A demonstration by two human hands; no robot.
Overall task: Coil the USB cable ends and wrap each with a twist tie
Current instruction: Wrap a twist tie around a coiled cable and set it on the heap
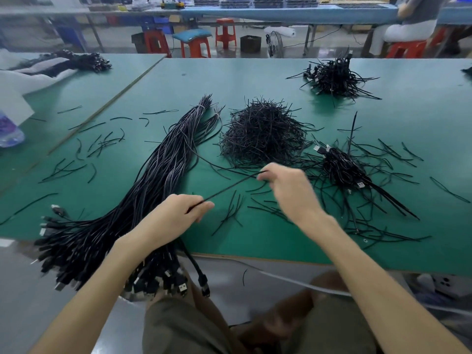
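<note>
- My right hand (286, 185) is motion-blurred. Its fingertips seem pinched on one black USB cable (229, 186), just in front of the twist tie heap (260, 134).
- My left hand (176, 215) pinches the same cable, nearer me.
- The cable bundle (143, 195) lies left of the heap, coiled cables (342, 167) to its right.
- Everything sits on a green table (255, 80), with red stools (224, 31) beyond the heap.

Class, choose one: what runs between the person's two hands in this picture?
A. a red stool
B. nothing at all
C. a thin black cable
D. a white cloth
C: a thin black cable runs straight from the left hand to the right hand, both pinching it above the green table.
</note>
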